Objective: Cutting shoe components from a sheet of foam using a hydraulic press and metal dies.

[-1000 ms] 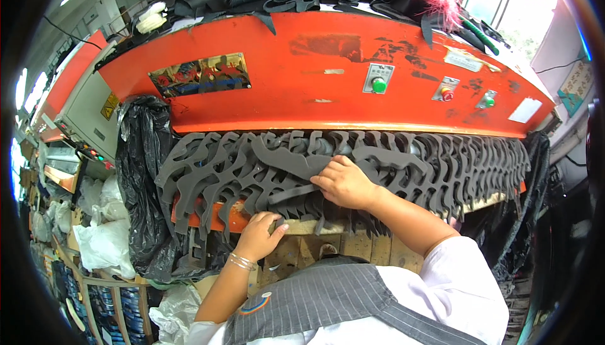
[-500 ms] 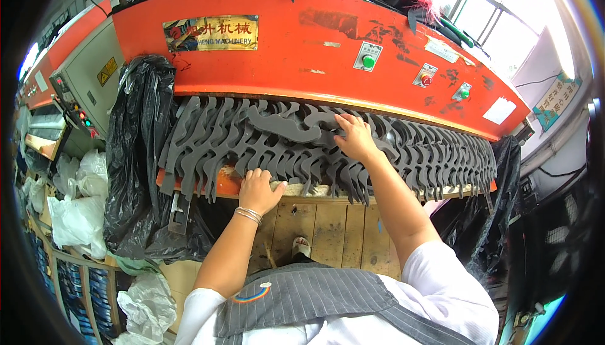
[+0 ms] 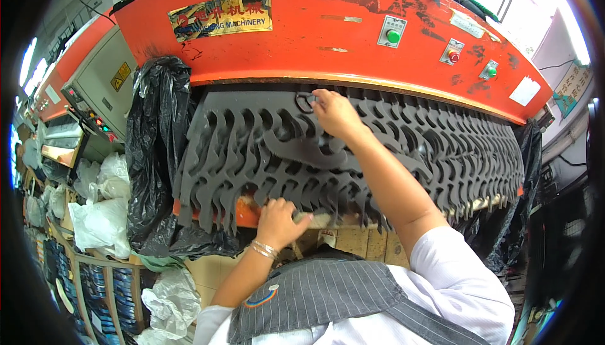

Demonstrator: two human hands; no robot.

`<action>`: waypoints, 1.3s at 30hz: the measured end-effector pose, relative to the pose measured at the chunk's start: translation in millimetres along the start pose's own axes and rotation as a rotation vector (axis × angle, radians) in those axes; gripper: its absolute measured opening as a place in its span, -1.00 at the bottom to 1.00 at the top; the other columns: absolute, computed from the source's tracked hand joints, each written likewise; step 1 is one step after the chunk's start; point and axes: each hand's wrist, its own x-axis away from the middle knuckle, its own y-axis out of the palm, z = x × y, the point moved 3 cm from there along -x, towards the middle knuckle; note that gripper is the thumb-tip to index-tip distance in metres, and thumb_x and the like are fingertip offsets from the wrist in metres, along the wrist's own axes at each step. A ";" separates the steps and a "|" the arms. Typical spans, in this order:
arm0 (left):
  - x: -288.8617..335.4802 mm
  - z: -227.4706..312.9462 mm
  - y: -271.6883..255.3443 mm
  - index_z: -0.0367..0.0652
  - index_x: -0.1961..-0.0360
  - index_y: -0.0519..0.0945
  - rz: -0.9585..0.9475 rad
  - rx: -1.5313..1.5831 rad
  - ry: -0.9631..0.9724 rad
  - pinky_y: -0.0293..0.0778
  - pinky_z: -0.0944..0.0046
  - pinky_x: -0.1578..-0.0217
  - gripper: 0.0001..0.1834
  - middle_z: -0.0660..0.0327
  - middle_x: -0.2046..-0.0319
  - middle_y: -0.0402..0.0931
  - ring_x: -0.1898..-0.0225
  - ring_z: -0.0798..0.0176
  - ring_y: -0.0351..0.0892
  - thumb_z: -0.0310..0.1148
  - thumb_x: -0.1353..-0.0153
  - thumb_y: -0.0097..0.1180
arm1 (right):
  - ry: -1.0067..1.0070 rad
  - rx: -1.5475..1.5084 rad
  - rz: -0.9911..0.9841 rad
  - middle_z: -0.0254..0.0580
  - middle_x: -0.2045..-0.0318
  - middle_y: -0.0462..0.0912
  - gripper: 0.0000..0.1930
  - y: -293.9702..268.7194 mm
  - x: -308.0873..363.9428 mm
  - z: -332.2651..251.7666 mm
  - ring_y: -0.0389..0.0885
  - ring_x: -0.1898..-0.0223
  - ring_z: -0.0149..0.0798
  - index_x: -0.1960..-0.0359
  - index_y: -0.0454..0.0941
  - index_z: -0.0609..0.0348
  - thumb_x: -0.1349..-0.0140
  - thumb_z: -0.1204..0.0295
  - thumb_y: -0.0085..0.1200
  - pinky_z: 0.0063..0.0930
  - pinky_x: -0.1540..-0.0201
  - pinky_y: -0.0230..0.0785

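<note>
Over the last half second the right hand (image 3: pixel 334 113) has gone from the curved pieces up to the back of the gray sheet (image 3: pixel 242 101), and a plain strip of that sheet now shows along its back edge, toward eleven o'clock. Taking the view as a dial, this hand sits just off the middle at one o'clock, fingers bent beside a small dark ring (image 3: pixel 299 103); whether they grip it, I cannot tell. The left hand (image 3: pixel 277 222) is near six o'clock, open and palm down, fingers over the front edge of the table (image 3: pixel 248 211) and thumb spread toward three; bracelets (image 3: pixel 265 249) circle its wrist. The sheet lies on the table across the center, cut into rows of wavy shapes whose ends hang over the front. A larger curved piece (image 3: pixel 301 149) lies on top at the very middle, below the right hand. Along twelve o'clock runs the red machine (image 3: pixel 296 46), with a green button (image 3: pixel 393 36) toward one and a red button (image 3: pixel 453 56) toward two. A black bag (image 3: pixel 157 156) hangs at nine, white bags (image 3: pixel 101 228) lying beyond it toward eight.
</note>
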 end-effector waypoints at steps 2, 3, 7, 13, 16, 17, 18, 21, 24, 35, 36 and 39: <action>16.8 3.4 -6.0 -0.31 0.39 0.60 -0.124 0.039 0.025 0.40 0.08 0.16 -0.48 -0.01 0.39 0.50 0.24 -0.06 0.46 0.05 -0.01 0.19 | 0.095 0.059 0.013 0.21 0.15 0.53 -0.59 29.7 -7.2 -0.1 0.48 0.04 0.16 0.01 0.41 0.23 -0.26 0.17 -0.04 -0.09 -0.01 0.35; 25.8 2.9 -10.9 -0.31 0.33 0.61 -0.233 0.061 0.036 0.41 0.10 0.13 -0.46 -0.03 0.34 0.52 0.20 -0.07 0.47 0.06 -0.04 0.17 | 0.187 0.124 -0.050 0.22 0.14 0.53 -0.56 45.8 -8.8 -3.2 0.47 0.03 0.18 0.02 0.41 0.25 -0.25 0.13 -0.04 -0.08 -0.01 0.36; 40.4 0.8 -53.2 -0.27 0.13 0.61 -0.515 0.245 0.052 0.47 0.21 0.14 -0.43 -0.05 0.27 0.59 0.20 -0.02 0.58 0.07 -0.11 0.13 | 0.334 0.371 -0.129 0.27 0.16 0.52 -0.39 89.5 -0.9 -7.8 0.50 0.05 0.15 -0.02 0.36 0.33 -0.21 -0.03 -0.02 -0.16 0.00 0.39; 7.6 -4.6 -104.1 -0.31 0.12 0.56 -0.285 1.004 0.044 0.49 0.43 0.28 -0.76 0.22 0.36 0.60 0.28 0.41 0.59 -0.41 -0.23 0.12 | 0.359 -0.006 0.127 0.12 0.19 0.58 -0.41 76.3 32.5 31.8 0.57 0.12 -0.03 -0.12 0.34 0.32 -0.25 0.04 -0.05 -0.28 0.03 0.40; -27.8 -10.1 -109.9 -0.32 -0.01 0.48 -0.163 1.187 0.105 0.45 0.37 0.18 -0.67 0.17 0.24 0.57 0.23 0.37 0.54 -0.34 -0.30 0.02 | 0.403 -0.696 0.249 -0.19 0.28 0.59 -0.57 29.0 48.3 40.1 0.56 0.37 -0.45 -0.05 0.41 0.24 -0.27 0.19 -0.01 -0.53 0.28 0.43; -38.2 -9.5 -113.1 -0.31 -0.07 0.43 -0.101 1.206 0.092 0.43 0.35 0.14 -0.61 0.15 0.17 0.54 0.19 0.36 0.51 -0.28 -0.32 -0.01 | 0.315 -0.853 0.231 -0.27 0.31 0.56 -0.57 14.9 54.9 17.9 0.51 0.36 -0.53 -0.08 0.39 0.22 -0.26 0.23 0.03 -0.59 0.30 0.40; -49.8 -4.2 -115.1 -0.29 -0.14 0.37 -0.045 1.225 0.092 0.41 0.33 0.10 -0.55 0.13 0.09 0.50 0.15 0.36 0.48 -0.22 -0.34 -0.04 | 0.222 -1.003 0.225 -0.35 0.34 0.52 -0.56 -5.4 62.0 -5.5 0.46 0.36 -0.61 -0.11 0.37 0.21 -0.25 0.27 0.06 -0.66 0.33 0.37; -74.9 5.7 -107.4 -0.28 -0.24 0.18 0.104 1.421 -0.062 0.39 0.34 0.10 -0.44 0.17 0.02 0.40 0.09 0.36 0.44 -0.10 -0.38 -0.14 | 0.180 -0.896 0.062 -0.36 0.26 0.52 -0.44 -37.2 106.5 -64.8 0.46 0.29 -0.54 -0.14 0.35 0.23 -0.10 0.38 0.25 -0.63 0.24 0.36; -80.3 19.1 -103.9 -0.28 -0.17 0.25 -0.001 1.521 0.170 0.37 0.38 0.11 -0.51 0.23 0.12 0.41 0.14 0.41 0.42 -0.17 -0.36 -0.07 | 0.014 -0.904 -0.117 -0.33 0.21 0.50 -0.36 -13.5 137.9 -88.1 0.44 0.20 -0.48 -0.12 0.36 0.25 0.05 0.48 0.35 -0.50 0.14 0.37; -55.8 -60.5 -176.7 -0.01 -0.12 0.44 0.096 -0.113 0.310 0.44 0.10 0.05 -0.40 0.04 0.08 0.50 0.06 -0.04 0.50 -0.59 0.05 0.12 | -0.140 -0.355 -0.322 -0.14 0.43 0.58 -0.60 3.4 155.8 -88.8 0.53 0.37 -0.34 0.25 0.56 0.27 0.12 0.30 0.33 -0.43 0.26 0.39; -53.1 -75.6 -188.6 -0.03 -0.13 0.42 0.228 -0.149 0.195 0.44 0.09 0.06 -0.40 0.04 0.08 0.48 0.07 -0.04 0.50 -0.58 0.02 0.12 | 0.010 -0.454 -0.375 -0.10 0.45 0.59 -0.59 -3.0 140.3 -91.8 0.55 0.37 -0.30 0.23 0.56 0.27 0.11 0.29 0.31 -0.41 0.25 0.40; -54.0 -56.1 -182.3 -0.08 -0.12 0.42 0.506 -0.079 0.258 0.41 0.10 0.04 -0.42 0.09 0.05 0.45 0.02 -0.02 0.45 -0.48 0.01 0.19 | 0.293 -0.259 -0.367 -0.03 0.38 0.65 -0.51 -3.1 80.3 -72.4 0.59 0.36 -0.32 0.16 0.56 0.30 0.05 0.15 0.23 -0.43 0.22 0.42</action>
